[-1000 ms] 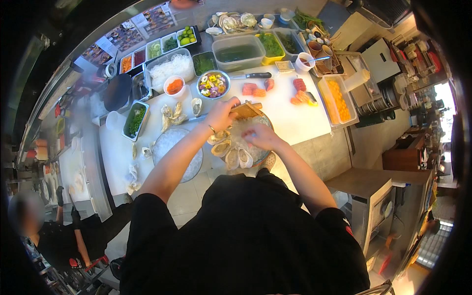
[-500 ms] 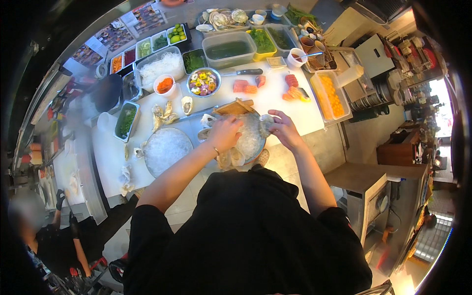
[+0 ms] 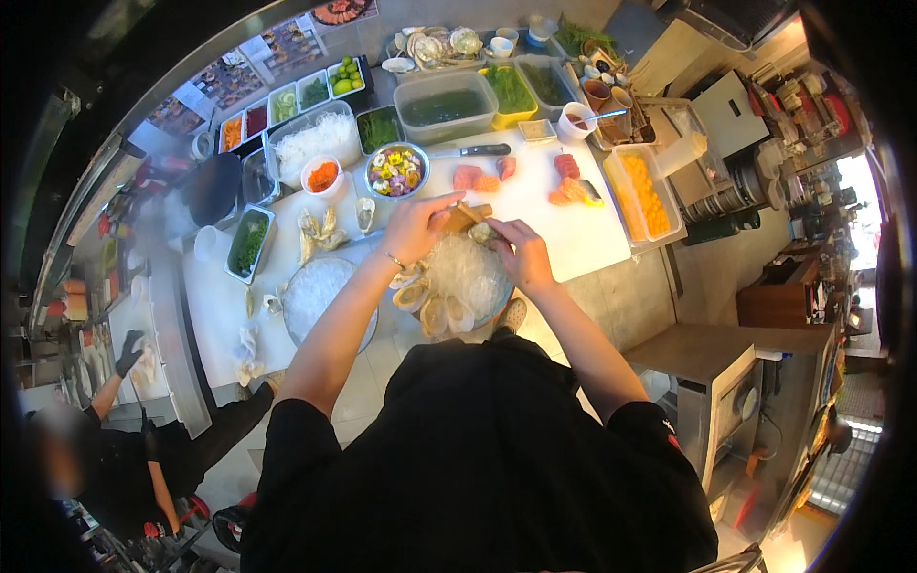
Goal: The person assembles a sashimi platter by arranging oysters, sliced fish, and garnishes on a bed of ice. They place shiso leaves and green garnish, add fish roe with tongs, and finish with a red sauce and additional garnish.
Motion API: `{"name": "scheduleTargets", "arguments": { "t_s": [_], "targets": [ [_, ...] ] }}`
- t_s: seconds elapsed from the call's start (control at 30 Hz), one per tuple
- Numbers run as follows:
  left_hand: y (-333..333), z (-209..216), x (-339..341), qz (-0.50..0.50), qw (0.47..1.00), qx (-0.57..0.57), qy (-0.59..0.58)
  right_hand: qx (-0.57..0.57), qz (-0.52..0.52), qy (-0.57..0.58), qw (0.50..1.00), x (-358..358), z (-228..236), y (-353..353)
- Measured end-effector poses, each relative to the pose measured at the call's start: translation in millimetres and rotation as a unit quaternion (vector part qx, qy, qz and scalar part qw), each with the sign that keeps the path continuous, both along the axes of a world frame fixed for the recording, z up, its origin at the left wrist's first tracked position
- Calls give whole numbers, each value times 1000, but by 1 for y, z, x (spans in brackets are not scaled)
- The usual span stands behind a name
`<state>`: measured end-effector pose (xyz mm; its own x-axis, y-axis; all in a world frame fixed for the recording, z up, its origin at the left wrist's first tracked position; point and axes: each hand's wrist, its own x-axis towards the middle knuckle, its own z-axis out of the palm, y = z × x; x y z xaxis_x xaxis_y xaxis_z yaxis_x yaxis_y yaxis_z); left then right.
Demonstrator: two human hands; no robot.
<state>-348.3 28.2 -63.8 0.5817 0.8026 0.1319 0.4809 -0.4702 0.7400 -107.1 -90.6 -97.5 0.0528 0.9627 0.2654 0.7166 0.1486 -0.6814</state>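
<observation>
White countertop [image 3: 583, 237], oyster shell [image 3: 480, 232] between narrow right fingers [image 3: 506, 232], hold of left fingers [image 3: 438, 204] unclear

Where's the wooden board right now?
Head view, just above centre: the wooden board is at the far edge of the ice, between the left hand and the right hand.

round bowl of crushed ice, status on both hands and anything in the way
Left hand at brown wooden piece, far side. Right hand touching rough greyish shell. Round ice-filled bowl: pale oyster shells along near side. Wooden piece partly covers far rim.
</observation>
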Motion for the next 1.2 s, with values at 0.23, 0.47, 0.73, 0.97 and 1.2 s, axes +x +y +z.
{"name": "scheduleTargets", "arguments": {
  "t_s": [0.23,0.47,0.73,0.97,1.2],
  "targets": [
    [0,1,-7,-8,999,-4,51,-8,-22,-67,997,-8,-2,-4],
    [-28,3,-24,97,989,13,-111,33,-16,-30,999,25,34,34],
    [-50,43,-18,298,915,-190,-197,-95,118,-122,981,56,25,330],
    [23,87,34,304,935,-95,-157,-185,284,-341,877,12,-17,446],
    [181,22,67,324,923,-107,-178,-135,340,-142,920,62,-6,466]
  ]
}}
